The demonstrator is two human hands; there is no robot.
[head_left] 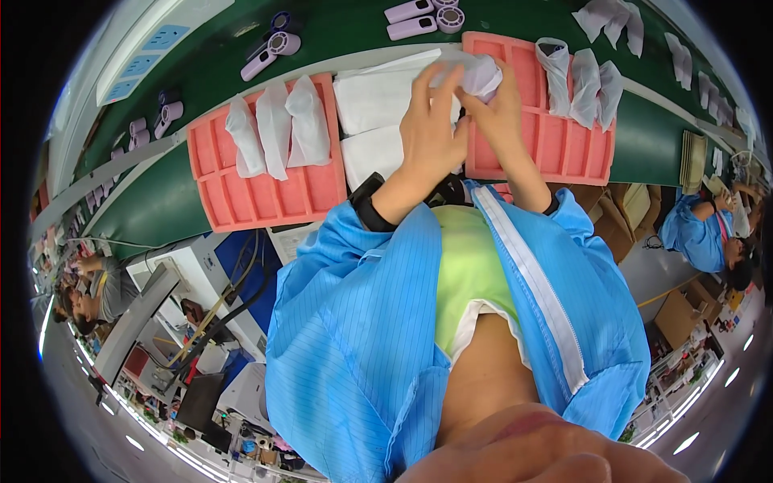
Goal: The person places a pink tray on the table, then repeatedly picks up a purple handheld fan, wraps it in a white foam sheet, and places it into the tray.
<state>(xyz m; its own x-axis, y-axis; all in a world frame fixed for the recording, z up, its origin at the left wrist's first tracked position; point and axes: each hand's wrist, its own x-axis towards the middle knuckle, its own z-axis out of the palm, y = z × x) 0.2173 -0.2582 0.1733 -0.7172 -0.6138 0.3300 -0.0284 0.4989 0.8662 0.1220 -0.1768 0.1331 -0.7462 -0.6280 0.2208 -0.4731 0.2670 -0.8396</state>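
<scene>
In front of me, my right hand (501, 109) grips a lilac handheld fan (488, 90), which sits partly inside a thin whitish bag (477, 72). My left hand (433, 121) is at the bag's left side, its fingers bent around the loose film, which is blurred there. Both hands are above a stack of white bags (374, 105) and the inner edge of the right pink tray (531, 145). The fan's far end is hidden by film and fingers.
Another pink tray (266, 193) stands left, bearing several bagged fans (308, 125). More bagged fans (586, 84) lie on the right tray. Unbagged lilac fans (270, 56) sit on the green conveyor belt (338, 32) beyond. A co-worker (696, 233) is at far right.
</scene>
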